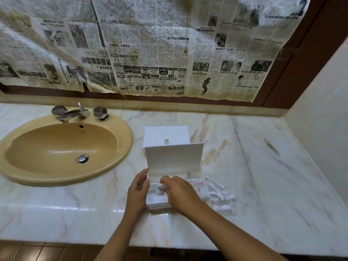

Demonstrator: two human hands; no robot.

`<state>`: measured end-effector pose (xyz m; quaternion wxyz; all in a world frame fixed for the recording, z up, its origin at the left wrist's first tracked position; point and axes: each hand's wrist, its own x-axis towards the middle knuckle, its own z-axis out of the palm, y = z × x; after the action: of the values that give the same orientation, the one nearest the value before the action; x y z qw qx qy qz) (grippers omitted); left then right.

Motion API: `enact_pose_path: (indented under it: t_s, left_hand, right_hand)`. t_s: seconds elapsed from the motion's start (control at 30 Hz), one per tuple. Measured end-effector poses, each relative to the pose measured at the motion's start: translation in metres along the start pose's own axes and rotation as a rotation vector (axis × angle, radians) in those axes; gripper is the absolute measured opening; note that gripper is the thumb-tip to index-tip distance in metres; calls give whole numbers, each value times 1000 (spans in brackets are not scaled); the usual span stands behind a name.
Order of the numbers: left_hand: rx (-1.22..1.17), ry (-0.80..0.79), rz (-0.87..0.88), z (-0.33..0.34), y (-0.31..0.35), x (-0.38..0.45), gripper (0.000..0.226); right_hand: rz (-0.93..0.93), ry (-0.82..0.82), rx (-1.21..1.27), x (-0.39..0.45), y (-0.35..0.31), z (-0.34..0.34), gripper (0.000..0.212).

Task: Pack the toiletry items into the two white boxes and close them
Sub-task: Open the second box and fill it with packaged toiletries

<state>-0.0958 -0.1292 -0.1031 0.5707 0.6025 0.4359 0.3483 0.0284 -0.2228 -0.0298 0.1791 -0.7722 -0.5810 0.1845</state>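
Observation:
The near white box (157,201) stands on the marble counter with its lid (174,157) raised upright. My left hand (138,187) rests flat against the box's left wall. My right hand (179,191) is inside the box, fingers pinched on a small white plastic-wrapped packet (160,188). Flat sachets (197,183) lie in the right part of the box. Behind it stands the second white box (166,135), lid down, with a small clear knob on top. Several clear-wrapped toiletry packets (220,193) lie on the counter just right of the near box.
A tan oval sink (62,147) with a chrome tap (72,113) sits at the left. The counter's front edge (169,245) runs below my forearms. Newspaper sheets (150,44) cover the wall behind. A white side wall (323,129) bounds the counter at the right.

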Motion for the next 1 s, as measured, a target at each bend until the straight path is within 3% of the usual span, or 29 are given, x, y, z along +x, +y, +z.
enact_pose_path:
  t_s: [0.27,0.6,0.83,1.0]
  left_hand:
    - [-14,5,8,1,2,0,33]
    - [-53,-1,31,2,4,-2,33]
    - [-26,-3,33,1,1,0,34]
    - [-31,-4,35,1,1,-1,34]
  right_hand:
    - [21,-2,-22,1,-2,1,14]
    - [30,118,154,3,-1,-7,27]
    - [-23,63,132,3,-6,-5,35]
    - [-66,133,92,2,-6,2,15]
